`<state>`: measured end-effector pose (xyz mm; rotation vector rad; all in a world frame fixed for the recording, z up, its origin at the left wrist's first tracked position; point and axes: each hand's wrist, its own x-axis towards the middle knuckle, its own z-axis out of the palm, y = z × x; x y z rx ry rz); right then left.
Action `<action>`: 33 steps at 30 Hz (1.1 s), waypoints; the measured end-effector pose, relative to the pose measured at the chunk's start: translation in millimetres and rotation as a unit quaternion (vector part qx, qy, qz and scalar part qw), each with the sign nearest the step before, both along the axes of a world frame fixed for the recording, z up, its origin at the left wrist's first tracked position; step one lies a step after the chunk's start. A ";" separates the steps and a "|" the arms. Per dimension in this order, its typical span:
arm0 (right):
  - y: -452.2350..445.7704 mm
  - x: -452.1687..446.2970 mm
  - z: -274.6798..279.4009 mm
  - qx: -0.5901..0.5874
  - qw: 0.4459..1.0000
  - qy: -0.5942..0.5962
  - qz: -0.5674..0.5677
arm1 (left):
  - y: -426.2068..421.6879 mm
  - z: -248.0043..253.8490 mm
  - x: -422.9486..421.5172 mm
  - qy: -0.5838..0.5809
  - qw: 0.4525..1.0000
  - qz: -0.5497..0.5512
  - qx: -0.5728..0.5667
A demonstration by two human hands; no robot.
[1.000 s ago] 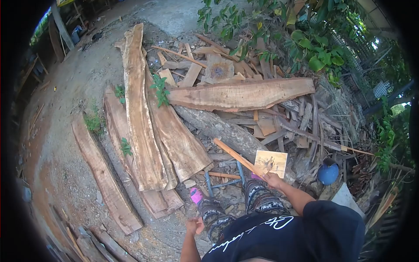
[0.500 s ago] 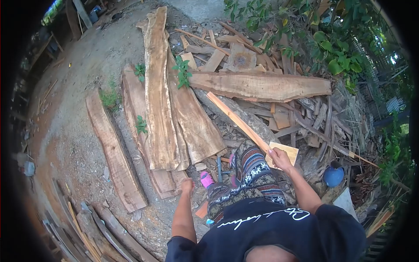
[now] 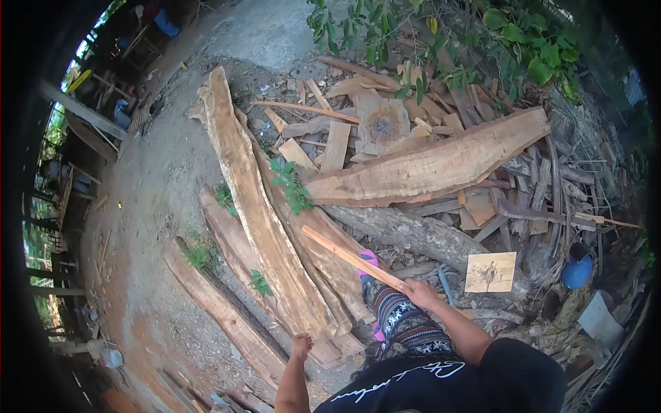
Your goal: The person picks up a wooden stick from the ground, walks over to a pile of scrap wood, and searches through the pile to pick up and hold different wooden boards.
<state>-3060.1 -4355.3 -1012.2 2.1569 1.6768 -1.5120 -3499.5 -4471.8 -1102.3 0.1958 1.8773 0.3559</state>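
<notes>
My right hand [image 3: 420, 292] grips the lower end of a narrow wooden strip [image 3: 351, 257]. Its far end points up and to the left, over the live-edge slabs. My left hand [image 3: 301, 344] hangs with curled fingers near the bottom end of the long top slab [image 3: 251, 199], and nothing shows in it. Right of my right hand, a square wooden board [image 3: 490, 272] with dark marks lies on the ground, apart from the hand. My legs in patterned trousers and pink footwear [image 3: 369, 261] show beneath the strip.
A wide slab [image 3: 427, 165] lies across a heap of scrap wood [image 3: 337, 144]. Below it runs a thick log [image 3: 413, 233]. A blue helmet-like object [image 3: 577, 272] rests at the right. Another slab [image 3: 220, 310] lies at the left. Leafy branches [image 3: 509, 34] overhang the upper right.
My view has turned and moved forward along the slabs. My right hand still carries the strip, now lying flatter. The square board, earlier behind that hand, shows fully to its right.
</notes>
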 end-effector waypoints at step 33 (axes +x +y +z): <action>362.9 -183.8 47.2 -0.106 0.973 0.173 -0.107 | 558.8 69.3 70.1 -0.281 0.949 0.141 0.033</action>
